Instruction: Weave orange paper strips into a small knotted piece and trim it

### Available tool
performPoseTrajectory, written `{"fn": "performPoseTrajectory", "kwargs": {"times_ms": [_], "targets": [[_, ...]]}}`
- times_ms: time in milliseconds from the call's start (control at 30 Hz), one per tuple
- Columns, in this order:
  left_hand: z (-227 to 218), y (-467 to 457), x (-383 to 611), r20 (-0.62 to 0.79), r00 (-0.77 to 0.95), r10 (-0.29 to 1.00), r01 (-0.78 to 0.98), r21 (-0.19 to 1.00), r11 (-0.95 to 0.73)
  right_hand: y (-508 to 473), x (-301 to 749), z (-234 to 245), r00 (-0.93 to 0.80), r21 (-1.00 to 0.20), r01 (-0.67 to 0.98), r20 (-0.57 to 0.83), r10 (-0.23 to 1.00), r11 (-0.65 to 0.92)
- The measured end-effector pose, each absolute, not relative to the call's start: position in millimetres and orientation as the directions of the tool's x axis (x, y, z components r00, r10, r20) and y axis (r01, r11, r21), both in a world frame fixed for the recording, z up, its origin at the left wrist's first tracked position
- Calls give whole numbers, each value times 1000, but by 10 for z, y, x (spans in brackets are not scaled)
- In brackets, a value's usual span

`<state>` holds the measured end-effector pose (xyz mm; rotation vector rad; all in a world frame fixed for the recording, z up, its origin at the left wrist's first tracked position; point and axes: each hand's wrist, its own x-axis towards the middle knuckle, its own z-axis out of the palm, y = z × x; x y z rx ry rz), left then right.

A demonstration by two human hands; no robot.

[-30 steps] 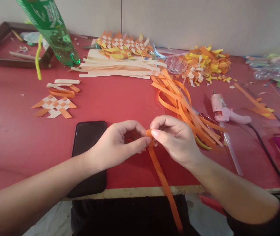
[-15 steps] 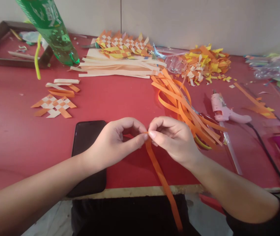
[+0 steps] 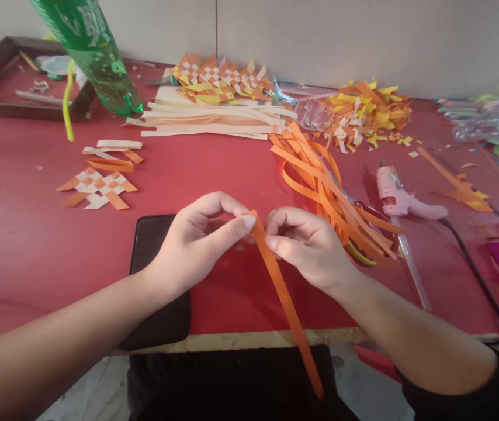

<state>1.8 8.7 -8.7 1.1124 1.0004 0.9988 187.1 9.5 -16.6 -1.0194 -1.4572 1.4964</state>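
My left hand (image 3: 199,242) pinches the top end of a long orange paper strip (image 3: 287,304) between thumb and forefinger. My right hand (image 3: 308,245) pinches the same strip just below, its fingers curled. The strip hangs down past the front edge of the red table (image 3: 34,251). Both hands hover above the table near its front edge. A dark phone (image 3: 155,275) lies under my left wrist. A loose bundle of orange strips (image 3: 323,181) lies just behind my right hand.
A woven orange-and-white paper piece (image 3: 97,190) lies at the left. Cream strips (image 3: 214,120) and several woven pieces (image 3: 218,79) are at the back. A pink glue gun (image 3: 396,199) with a black cord lies right. A green bottle (image 3: 94,52) leans at back left. Paper scraps (image 3: 366,114) are piled at back right.
Both hands have risen slightly and the strip's top end, folded over before, now sticks up straight between the two pinches. The strip's hanging tail has swung a little left.
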Motion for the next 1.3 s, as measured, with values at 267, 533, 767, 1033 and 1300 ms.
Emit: {"fn": "performPoseTrajectory", "kwargs": {"times_ms": [267, 533, 767, 1033, 1300], "targets": [[-104, 196, 9, -177, -92, 980, -344, 929, 136, 87, 1856, -166, -419, -990, 18, -134, 898, -140], [-72, 142, 15, -301, 346, 889, -84, 934, 349, 82, 1865, -160, -351, -988, 17, -152, 924, -157], [-76, 104, 19, -299, 395, 869, -27, 941, 336, 91, 1851, -163, -370, -987, 26, -154, 916, -156], [-126, 119, 34, -238, 110, 965, -196, 947, 256, 97, 1876, -165, -391, -991, 6, -128, 911, -136], [-110, 137, -1, -311, 366, 877, -21, 940, 342, 86, 1868, -209, -362, -981, -51, -158, 919, -189]]}}
